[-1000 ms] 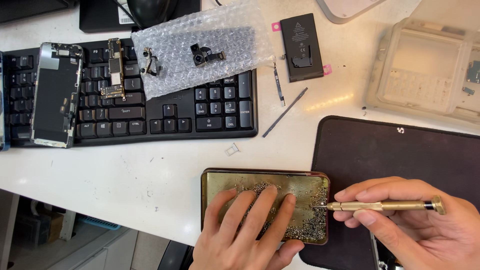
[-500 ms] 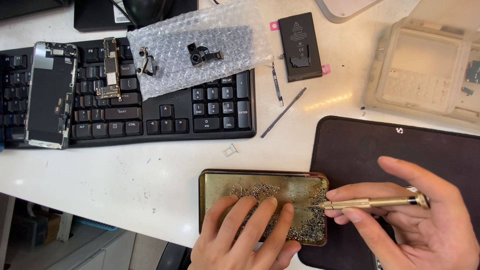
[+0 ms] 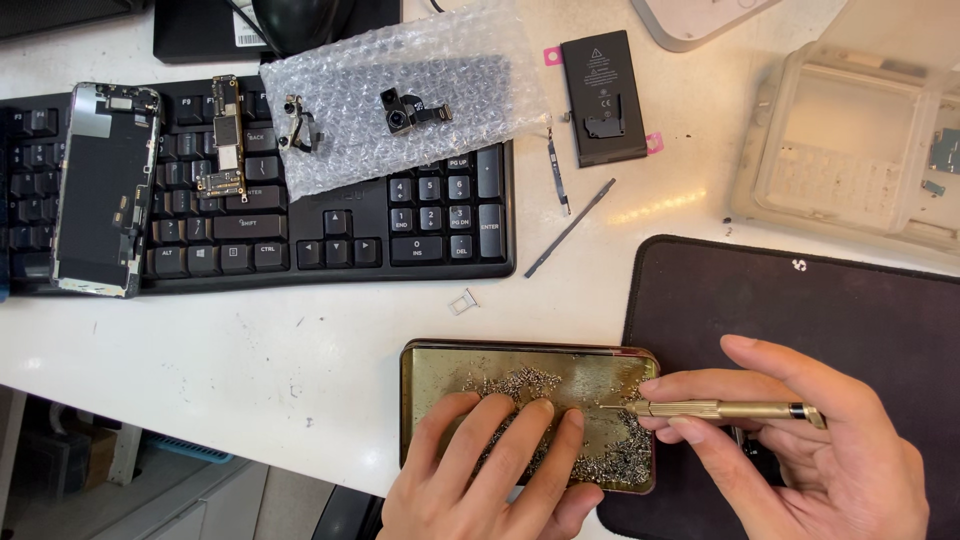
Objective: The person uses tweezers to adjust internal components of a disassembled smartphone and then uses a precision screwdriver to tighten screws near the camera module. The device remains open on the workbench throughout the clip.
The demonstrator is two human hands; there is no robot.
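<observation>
A gold-coloured flat metal tray (image 3: 440, 370) lies at the table's front edge, strewn with several tiny screws (image 3: 620, 455). My left hand (image 3: 490, 480) rests flat on the tray, fingers spread over the screws. My right hand (image 3: 810, 450) grips a slim gold precision screwdriver (image 3: 720, 409) held level, its tip pointing left over the tray's right part. The right hand sits above a dark mat (image 3: 820, 300).
A black keyboard (image 3: 400, 230) at the back carries a phone frame (image 3: 105, 185), a circuit board (image 3: 227, 140) and bubble wrap (image 3: 400, 90) with camera modules. A black battery (image 3: 603, 95), a thin spudger (image 3: 570, 228), a small SIM tray (image 3: 463, 301) and a beige plastic tray (image 3: 850, 150) lie nearby.
The view has shifted slightly. My right hand's fingers have spread and resettled on the screwdriver; the tip stays over the tray. My left hand stays on the screws.
</observation>
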